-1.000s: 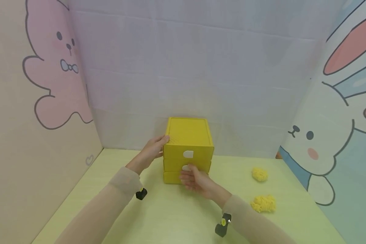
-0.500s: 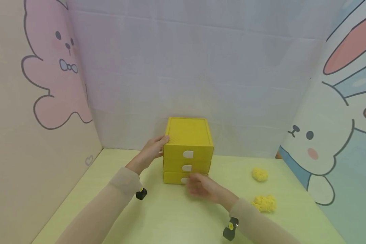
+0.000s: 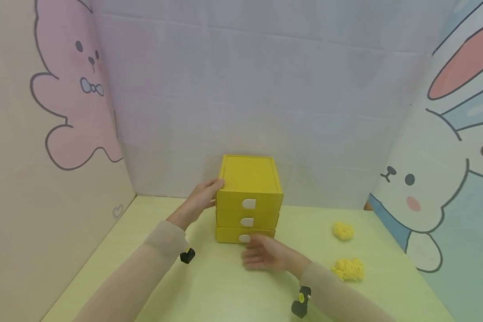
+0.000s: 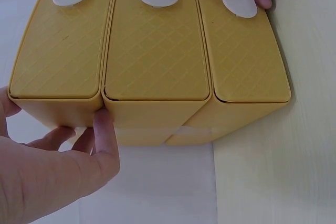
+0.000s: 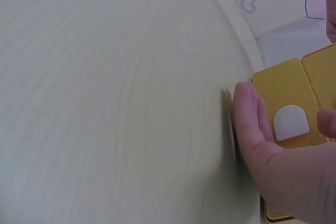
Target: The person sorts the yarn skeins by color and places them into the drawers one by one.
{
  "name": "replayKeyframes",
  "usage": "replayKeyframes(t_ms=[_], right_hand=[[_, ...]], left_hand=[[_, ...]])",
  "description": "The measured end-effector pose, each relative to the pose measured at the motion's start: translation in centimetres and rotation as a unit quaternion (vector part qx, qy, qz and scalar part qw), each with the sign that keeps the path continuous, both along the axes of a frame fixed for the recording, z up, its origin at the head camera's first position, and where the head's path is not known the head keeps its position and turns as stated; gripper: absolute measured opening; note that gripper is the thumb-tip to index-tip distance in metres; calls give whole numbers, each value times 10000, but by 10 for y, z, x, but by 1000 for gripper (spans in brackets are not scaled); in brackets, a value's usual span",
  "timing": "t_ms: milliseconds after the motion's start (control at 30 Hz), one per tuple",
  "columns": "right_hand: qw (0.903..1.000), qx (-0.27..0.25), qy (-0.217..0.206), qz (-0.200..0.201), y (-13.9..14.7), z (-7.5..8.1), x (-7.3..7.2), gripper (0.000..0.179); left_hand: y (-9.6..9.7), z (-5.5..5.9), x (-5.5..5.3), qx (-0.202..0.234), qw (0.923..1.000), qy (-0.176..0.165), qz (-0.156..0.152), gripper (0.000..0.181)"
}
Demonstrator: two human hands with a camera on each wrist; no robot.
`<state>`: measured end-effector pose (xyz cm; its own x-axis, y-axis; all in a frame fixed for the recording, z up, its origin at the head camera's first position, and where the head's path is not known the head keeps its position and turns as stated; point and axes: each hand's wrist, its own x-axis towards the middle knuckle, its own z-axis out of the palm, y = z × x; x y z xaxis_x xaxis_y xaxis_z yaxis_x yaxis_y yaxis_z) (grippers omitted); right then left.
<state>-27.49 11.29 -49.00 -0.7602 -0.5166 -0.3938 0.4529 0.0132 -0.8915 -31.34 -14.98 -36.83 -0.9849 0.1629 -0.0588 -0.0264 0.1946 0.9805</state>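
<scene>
A yellow box of three stacked drawers (image 3: 249,173) stands against the back wall, each drawer front bearing a white rounded tab. My left hand (image 3: 199,200) holds its upper left edge, thumb on top and fingers against the side, as the left wrist view also shows. In front of the bottom drawer (image 3: 227,235), my right hand (image 3: 265,255) is held low with fingers loosely extended. Its thumb side is right by the bottom white tab (image 3: 244,238), and nothing is in its grasp. In the right wrist view, the fingers stand beside that tab, close over the tabletop.
Two bundles of yellow yarn-like material lie on the table's right side, a smaller bundle (image 3: 343,230) behind a larger bundle (image 3: 348,269). The pale table (image 3: 209,290) is bounded by a back curtain (image 3: 318,134) and side panels with a pink bear (image 3: 76,120) and a white rabbit (image 3: 426,179).
My right hand has moved down from the middle drawer's tab to the bottom drawer, baring the lower tabs. My left hand and the drawer box have stayed in place.
</scene>
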Motion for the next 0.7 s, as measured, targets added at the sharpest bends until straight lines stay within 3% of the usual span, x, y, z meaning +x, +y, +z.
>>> replayKeyframes(t_ms=[333,700], right_hand=[[9982,-393,-463,-17,-13,-4,-6,71],[9981,-350,-379,-335,-18,-12,-5,67]], left_hand=[[-1,-1,-1,-76,10000,61,-9,76],[-2,0,0,-70,9999,85,-5,75]])
